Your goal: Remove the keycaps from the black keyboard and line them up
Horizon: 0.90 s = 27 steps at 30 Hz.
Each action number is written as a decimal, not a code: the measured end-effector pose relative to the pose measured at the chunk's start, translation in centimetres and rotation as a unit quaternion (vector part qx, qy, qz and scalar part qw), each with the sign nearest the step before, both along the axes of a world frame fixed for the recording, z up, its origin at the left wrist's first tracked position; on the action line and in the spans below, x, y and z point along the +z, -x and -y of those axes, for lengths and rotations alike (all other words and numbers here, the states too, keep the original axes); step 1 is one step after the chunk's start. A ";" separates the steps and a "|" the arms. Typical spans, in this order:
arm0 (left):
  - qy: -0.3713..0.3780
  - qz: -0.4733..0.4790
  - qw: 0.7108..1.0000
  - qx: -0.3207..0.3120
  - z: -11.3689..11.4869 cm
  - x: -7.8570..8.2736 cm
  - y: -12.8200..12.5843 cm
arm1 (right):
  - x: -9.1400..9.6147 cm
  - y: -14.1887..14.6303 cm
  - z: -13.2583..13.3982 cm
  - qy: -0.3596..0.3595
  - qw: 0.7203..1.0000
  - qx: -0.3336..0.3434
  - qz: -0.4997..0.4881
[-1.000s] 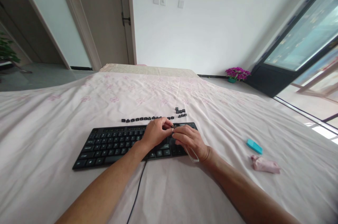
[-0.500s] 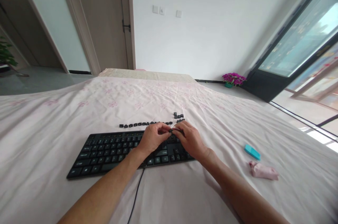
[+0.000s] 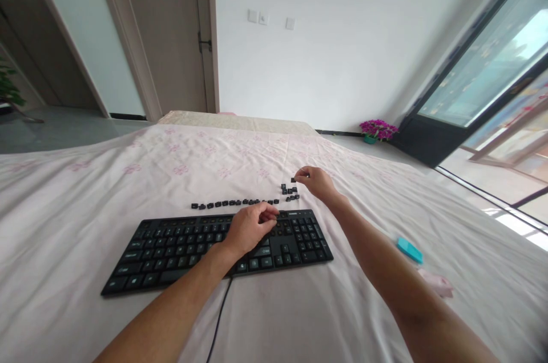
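A black keyboard [image 3: 180, 260] lies on the pink-white bed sheet, with key spots bare near its upper right part. My left hand [image 3: 248, 230] rests over it with fingers curled toward the thumb; whatever they hold, if anything, is hidden. Beyond the keyboard's right part, my right hand [image 3: 317, 183] pinches a small black keycap [image 3: 293, 180] at the sheet. Just below that keycap is a small cluster of loose keycaps [image 3: 289, 190]. A long row of keycaps [image 3: 225, 203] runs along the keyboard's far edge.
A bright blue flat object [image 3: 410, 250] lies to the right, near a crumpled pink cloth [image 3: 436, 283] partly behind my right forearm. The keyboard's cable [image 3: 220, 317] trails toward me. Past the bed stand a door [image 3: 171, 32] and a pot of magenta flowers [image 3: 378, 129].
My right hand has left the keyboard and moved up and right to the loose keycaps, carrying a keycap. My left hand stays over the keyboard; the thin shiny wire between the hands no longer shows.
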<state>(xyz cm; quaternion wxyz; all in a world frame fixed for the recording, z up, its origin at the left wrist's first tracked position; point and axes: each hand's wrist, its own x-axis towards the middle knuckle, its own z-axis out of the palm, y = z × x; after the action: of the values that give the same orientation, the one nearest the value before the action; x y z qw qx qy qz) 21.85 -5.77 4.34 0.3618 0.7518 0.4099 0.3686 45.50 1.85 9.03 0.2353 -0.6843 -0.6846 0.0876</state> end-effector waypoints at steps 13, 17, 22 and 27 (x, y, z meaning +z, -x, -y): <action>-0.010 -0.030 0.999 -0.004 0.0 0.0 0.1 | -2.9 -0.6 -4.0 0.088 0.995 -0.028 0.033; -0.011 -0.034 0.999 -0.004 0.0 0.1 0.1 | -3.2 -0.9 -4.2 0.094 0.995 -0.025 0.027; -0.013 -0.034 0.999 -0.006 0.1 0.2 0.1 | -3.6 -1.0 -4.4 0.098 0.995 -0.021 0.013; -0.008 -0.035 0.999 -0.008 0.1 0.3 0.2 | -3.9 -1.1 -4.6 0.099 0.995 -0.024 -0.001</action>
<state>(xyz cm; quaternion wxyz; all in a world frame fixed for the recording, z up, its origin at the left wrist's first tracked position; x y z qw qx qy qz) 21.69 -5.87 4.64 0.3440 0.7701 0.4136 0.3428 46.64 6.48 5.13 0.1692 -0.7202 -0.6560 0.1496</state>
